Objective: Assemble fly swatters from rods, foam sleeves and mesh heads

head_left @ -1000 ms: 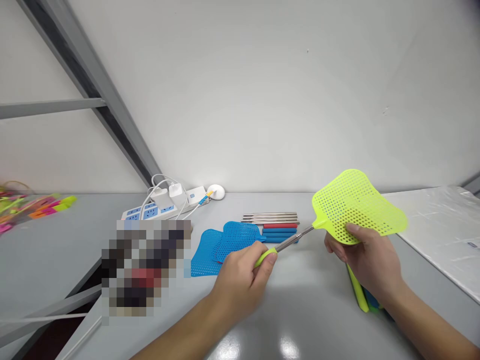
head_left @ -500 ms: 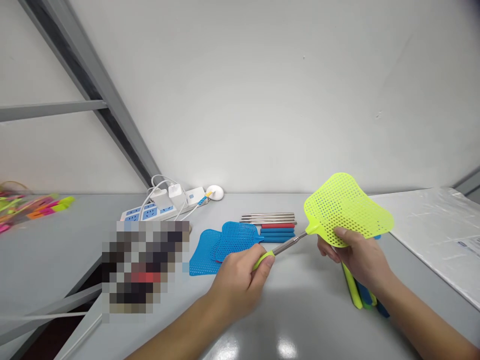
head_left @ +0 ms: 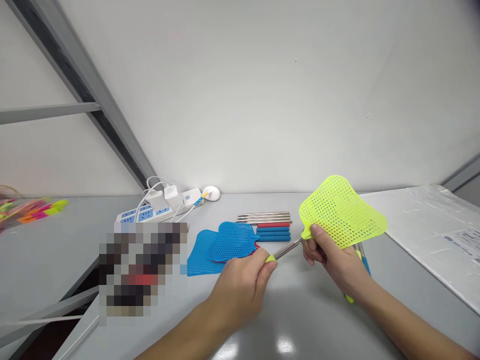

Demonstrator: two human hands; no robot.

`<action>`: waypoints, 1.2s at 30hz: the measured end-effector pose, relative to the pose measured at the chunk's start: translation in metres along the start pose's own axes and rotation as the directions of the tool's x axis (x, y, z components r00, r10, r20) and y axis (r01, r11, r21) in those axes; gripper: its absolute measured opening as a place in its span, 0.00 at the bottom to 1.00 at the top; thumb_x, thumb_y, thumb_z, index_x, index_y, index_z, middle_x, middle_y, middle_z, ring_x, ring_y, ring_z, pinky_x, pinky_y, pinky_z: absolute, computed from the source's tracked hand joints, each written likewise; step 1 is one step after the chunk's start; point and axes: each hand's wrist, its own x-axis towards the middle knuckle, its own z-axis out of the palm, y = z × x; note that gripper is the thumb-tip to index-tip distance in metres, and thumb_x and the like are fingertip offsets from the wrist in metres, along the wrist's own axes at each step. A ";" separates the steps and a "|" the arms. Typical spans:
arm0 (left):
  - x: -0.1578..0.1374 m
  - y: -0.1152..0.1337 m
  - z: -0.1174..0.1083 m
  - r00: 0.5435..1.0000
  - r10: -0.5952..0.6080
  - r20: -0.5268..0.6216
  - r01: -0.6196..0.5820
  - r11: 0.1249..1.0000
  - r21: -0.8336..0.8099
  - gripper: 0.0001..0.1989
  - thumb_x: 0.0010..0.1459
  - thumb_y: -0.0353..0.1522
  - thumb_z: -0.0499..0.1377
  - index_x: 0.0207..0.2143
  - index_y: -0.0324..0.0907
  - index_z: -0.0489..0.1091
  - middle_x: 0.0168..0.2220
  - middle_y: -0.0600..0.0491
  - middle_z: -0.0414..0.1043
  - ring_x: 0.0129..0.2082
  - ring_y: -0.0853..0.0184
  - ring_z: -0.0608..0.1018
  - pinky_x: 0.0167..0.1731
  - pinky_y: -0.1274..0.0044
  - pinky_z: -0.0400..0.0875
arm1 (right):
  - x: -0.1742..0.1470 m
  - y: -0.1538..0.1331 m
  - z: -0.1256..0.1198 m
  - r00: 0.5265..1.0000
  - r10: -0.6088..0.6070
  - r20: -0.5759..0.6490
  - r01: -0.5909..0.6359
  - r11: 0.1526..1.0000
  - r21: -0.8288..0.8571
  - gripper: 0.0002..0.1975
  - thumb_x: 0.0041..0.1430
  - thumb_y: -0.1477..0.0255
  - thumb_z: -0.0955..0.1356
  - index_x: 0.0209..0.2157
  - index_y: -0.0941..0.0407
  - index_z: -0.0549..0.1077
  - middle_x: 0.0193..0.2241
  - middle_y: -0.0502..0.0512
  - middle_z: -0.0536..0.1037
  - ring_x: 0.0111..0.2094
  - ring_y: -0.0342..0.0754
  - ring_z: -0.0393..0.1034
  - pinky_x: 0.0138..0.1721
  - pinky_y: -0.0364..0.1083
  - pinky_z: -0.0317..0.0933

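Observation:
My left hand (head_left: pixel 243 280) is closed around the yellow-green grip of a fly swatter, with its metal rod (head_left: pixel 288 249) slanting up to the right. My right hand (head_left: pixel 337 260) pinches the swatter's yellow-green perforated head (head_left: pixel 337 207) near its neck, thumb on top and fingers beneath. Behind my left hand lie blue swatter heads (head_left: pixel 234 240), stacked with a bit of red showing between them. Beside them are several metal rods with blue grips (head_left: pixel 273 234) and a red grip (head_left: pixel 273 225). More swatter handles (head_left: pixel 365 262) lie partly hidden behind my right hand.
A white power strip (head_left: pixel 144 212) with plugged-in chargers and cables stands at the back left, near a round white device (head_left: pixel 211 193). A blurred-out patch covers something at left. Colourful items (head_left: pixel 33 210) lie at far left. A white wrapped panel (head_left: pixel 423 230) lies at right.
My right hand has slid left along the swatter head towards its neck, covering part of it. The view has shifted slightly. My left hand keeps its hold on the grip.

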 end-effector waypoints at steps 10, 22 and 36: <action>-0.003 0.012 -0.003 0.984 -0.059 0.171 0.110 0.946 -0.304 0.16 0.70 0.40 0.42 0.35 0.44 0.62 0.23 0.60 0.57 0.24 0.69 0.62 0.27 0.75 0.53 | -0.006 0.001 0.003 0.996 0.060 0.066 -0.046 0.979 -0.197 0.27 0.67 0.53 0.58 0.18 0.54 0.60 0.17 0.46 0.59 0.21 0.42 0.55 0.26 0.45 0.52; -0.005 0.027 -0.001 0.884 -0.096 0.457 0.434 0.529 -0.729 0.16 0.68 0.47 0.44 0.37 0.46 0.60 0.16 0.65 0.53 0.11 0.75 0.52 0.12 0.81 0.49 | -0.019 0.003 0.030 0.970 0.181 0.161 -0.144 0.966 -0.216 0.18 0.62 0.60 0.64 0.22 0.54 0.66 0.23 0.48 0.69 0.27 0.44 0.64 0.32 0.44 0.59; 0.001 0.019 -0.037 0.746 -0.042 0.665 0.617 0.421 -0.665 0.17 0.69 0.43 0.46 0.29 0.45 0.58 0.15 0.64 0.50 0.11 0.76 0.50 0.11 0.82 0.44 | 0.016 -0.008 -0.035 0.983 0.018 -0.181 -0.011 0.999 0.037 0.22 0.61 0.58 0.67 0.18 0.52 0.59 0.16 0.43 0.53 0.19 0.42 0.53 0.26 0.47 0.58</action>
